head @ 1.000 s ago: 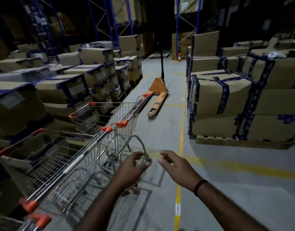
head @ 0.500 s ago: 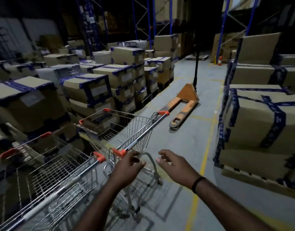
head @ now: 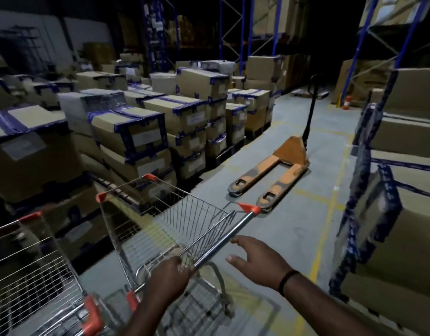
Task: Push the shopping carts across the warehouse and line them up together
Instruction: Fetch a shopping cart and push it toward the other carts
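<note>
A wire shopping cart (head: pixel 170 221) with orange corner caps stands in front of me, its chrome handle bar (head: pixel 223 241) running from lower left to upper right. My left hand (head: pixel 169 277) is wrapped around the lower part of that bar. My right hand (head: pixel 254 259) hovers open just right of the bar, fingers spread, not touching it. A second wire cart (head: pixel 37 282) sits at the lower left, close beside the first and partly cut off by the frame edge.
An orange pallet jack (head: pixel 274 170) lies on the aisle floor just beyond the cart. Stacks of taped cardboard boxes (head: pixel 141 137) line the left side. More boxes on a pallet (head: pixel 398 195) stand to the right. Blue racking rises at the back.
My left hand has closed on the cart's handle bar. The view has swung left and closer to the cart. My right hand has shifted up beside the bar.
</note>
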Tool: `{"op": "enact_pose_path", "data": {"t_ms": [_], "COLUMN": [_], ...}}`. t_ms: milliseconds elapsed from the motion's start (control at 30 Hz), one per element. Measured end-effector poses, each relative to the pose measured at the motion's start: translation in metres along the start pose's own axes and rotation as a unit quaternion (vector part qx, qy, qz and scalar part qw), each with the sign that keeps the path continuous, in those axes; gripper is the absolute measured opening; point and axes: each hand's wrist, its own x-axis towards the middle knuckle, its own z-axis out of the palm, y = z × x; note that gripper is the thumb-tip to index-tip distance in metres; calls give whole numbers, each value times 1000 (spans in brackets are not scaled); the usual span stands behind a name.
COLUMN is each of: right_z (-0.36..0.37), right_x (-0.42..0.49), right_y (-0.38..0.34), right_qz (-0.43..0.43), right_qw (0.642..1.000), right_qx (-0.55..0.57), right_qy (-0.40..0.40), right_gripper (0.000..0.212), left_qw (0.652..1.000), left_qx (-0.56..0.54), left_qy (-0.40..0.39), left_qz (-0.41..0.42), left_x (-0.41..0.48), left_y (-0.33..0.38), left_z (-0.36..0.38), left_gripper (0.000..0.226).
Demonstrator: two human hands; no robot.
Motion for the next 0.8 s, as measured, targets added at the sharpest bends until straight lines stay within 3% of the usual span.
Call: {"op": "enact_pose_path", "data": {"t_ms": [100,167,300,400,500,800], "right_z": [7,14,30,30,19,0], "right_x": [47,81,140,167,186,175], "right_y": [19,29,53,75,102,156], "right_qz": [-53,-90,-172,-241,-295,-327], "right_qw": [996,989,957,934,921,919], "right_qx": [-60,-99,-203,-222,-230,-210], "right_qy": [-30,-56,-119,-143,-108,-62], "right_gripper": [54,54,64,76,76,71], "left_qw": [994,989,972,945,938,928], "left_qx": [-6,23,155,223,228,221], "left_qy": [-80,-88,52,103,94,67], "left_qz": [-70,-120,-171,-215,-242,-294], "left_x": [12,13,-9,-17,-18,-37], "left_y": [-11,-15,1,16,26,68], "left_z": [4,4,15,31,42,65], "left_gripper": [100,120,114,104,99,109]}}
